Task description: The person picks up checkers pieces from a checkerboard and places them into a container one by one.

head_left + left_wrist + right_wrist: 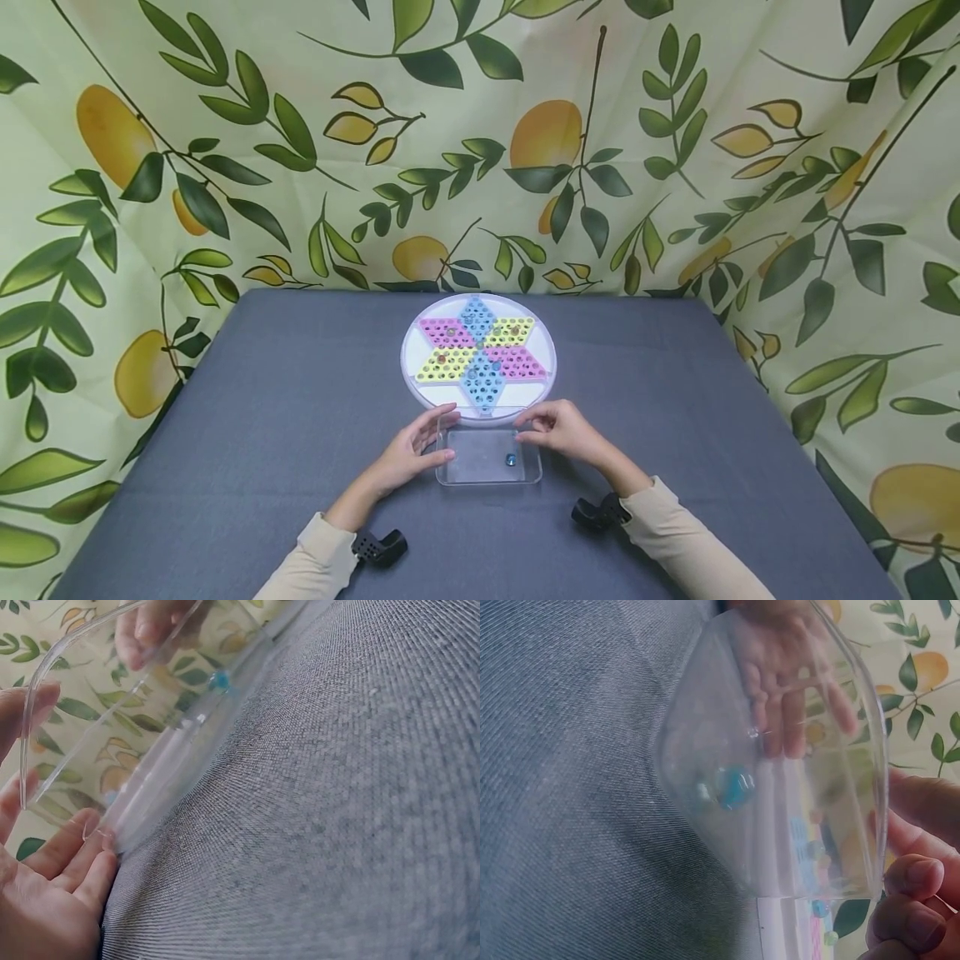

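Observation:
A clear plastic box point(480, 481) lies on the table in front of the round game board point(418, 400). Inside it, toward the right, is a blue marble point(736, 787). My left hand point(411, 446) rests along the box's left side, thumb at the near part and straight fingers at the far corner. In the left wrist view its fingers point(79, 851) lie against the clear wall. The right hand point(562, 429) hovers over the box's right rim, thumb and index tips slightly apart, other fingers bent. I see nothing between them.
The board's holes form a pink, yellow and blue star, with several marbles set in it. A dark grey cloth covers the table point(300, 375). Behind hangs a leaf-patterned curtain point(465, 192). Black wrist cameras point(382, 548) sit on both sleeves.

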A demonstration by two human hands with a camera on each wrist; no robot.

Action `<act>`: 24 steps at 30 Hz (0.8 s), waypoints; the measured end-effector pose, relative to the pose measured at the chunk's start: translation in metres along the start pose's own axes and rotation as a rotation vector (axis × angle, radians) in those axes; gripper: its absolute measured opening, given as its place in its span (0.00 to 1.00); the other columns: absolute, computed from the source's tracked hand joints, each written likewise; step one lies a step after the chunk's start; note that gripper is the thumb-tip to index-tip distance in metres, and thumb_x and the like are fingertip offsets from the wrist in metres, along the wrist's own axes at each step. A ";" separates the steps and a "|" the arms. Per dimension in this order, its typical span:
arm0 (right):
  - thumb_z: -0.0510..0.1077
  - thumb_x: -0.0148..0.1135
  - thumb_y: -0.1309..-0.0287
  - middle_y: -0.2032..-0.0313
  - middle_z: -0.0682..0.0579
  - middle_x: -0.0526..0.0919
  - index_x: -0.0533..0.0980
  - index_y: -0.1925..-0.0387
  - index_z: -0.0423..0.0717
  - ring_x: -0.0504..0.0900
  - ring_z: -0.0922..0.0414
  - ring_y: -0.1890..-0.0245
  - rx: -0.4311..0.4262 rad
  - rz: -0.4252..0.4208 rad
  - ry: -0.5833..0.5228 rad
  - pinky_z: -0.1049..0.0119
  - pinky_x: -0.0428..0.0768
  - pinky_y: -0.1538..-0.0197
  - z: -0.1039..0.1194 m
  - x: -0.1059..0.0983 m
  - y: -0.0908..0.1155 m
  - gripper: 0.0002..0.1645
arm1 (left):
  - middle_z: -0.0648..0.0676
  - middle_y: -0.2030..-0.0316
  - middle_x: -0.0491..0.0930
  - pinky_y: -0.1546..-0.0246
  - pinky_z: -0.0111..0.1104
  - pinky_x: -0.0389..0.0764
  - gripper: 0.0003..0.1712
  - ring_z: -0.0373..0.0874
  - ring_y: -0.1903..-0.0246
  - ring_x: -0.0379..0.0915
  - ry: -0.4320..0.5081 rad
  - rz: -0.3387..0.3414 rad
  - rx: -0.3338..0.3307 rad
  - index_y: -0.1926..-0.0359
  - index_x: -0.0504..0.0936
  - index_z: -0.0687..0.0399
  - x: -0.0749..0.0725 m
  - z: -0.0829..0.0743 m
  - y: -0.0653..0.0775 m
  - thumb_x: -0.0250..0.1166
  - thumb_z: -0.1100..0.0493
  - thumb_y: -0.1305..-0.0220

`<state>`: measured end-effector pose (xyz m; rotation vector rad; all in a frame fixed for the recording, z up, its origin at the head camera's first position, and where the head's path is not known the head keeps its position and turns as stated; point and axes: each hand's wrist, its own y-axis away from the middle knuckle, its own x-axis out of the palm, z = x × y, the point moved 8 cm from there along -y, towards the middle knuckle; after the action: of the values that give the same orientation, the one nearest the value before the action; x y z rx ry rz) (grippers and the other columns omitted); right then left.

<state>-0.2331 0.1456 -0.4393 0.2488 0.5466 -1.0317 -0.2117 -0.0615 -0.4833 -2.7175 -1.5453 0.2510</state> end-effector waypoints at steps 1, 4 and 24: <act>0.38 0.70 0.49 0.83 0.60 0.65 0.82 0.66 0.32 0.60 0.73 0.82 -0.005 -0.001 0.003 0.80 0.59 0.79 0.001 0.000 0.000 0.11 | 0.66 0.31 0.64 0.28 0.59 0.53 0.39 0.63 0.29 0.55 -0.004 -0.003 -0.001 0.29 0.58 0.58 0.000 -0.001 0.000 0.64 0.61 0.38; 0.37 0.70 0.50 0.83 0.60 0.65 0.82 0.66 0.33 0.60 0.73 0.83 -0.017 -0.012 0.000 0.79 0.59 0.79 0.002 -0.004 -0.002 0.11 | 0.66 0.31 0.64 0.27 0.54 0.56 0.38 0.62 0.29 0.54 -0.029 -0.018 0.001 0.29 0.58 0.57 0.001 -0.001 0.001 0.64 0.61 0.37; 0.34 0.68 0.48 0.82 0.62 0.67 0.80 0.60 0.27 0.62 0.71 0.82 0.066 -0.106 -0.090 0.80 0.60 0.78 -0.024 -0.040 -0.050 0.15 | 0.73 0.31 0.57 0.32 0.11 0.53 0.59 0.21 0.32 0.54 -0.091 0.041 0.241 0.30 0.56 0.65 0.010 -0.007 0.008 0.79 0.63 0.61</act>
<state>-0.2998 0.1613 -0.4349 0.2323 0.4481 -1.1590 -0.1989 -0.0559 -0.4783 -2.5835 -1.3772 0.5315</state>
